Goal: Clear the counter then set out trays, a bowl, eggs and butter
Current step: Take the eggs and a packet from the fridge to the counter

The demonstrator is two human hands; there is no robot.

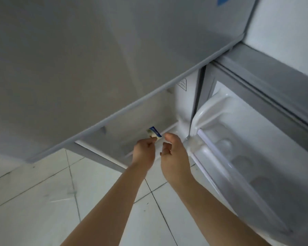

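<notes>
I look down into the open lower part of a grey fridge. My left hand (pixel 144 151) pinches a small butter packet (pixel 154 133), pale with a blue wrapper edge, at the mouth of the fridge compartment (pixel 140 118). Just right of it, my right hand (pixel 174 153) hovers with fingers loosely curled, holding nothing and not touching the packet. No trays, bowl or eggs are in view.
The closed upper fridge door (pixel 96 59) overhangs the compartment from the upper left. The open lower door (pixel 247 157) with white moulded shelves swings out on the right. Pale floor tiles (pixel 43 201) lie below.
</notes>
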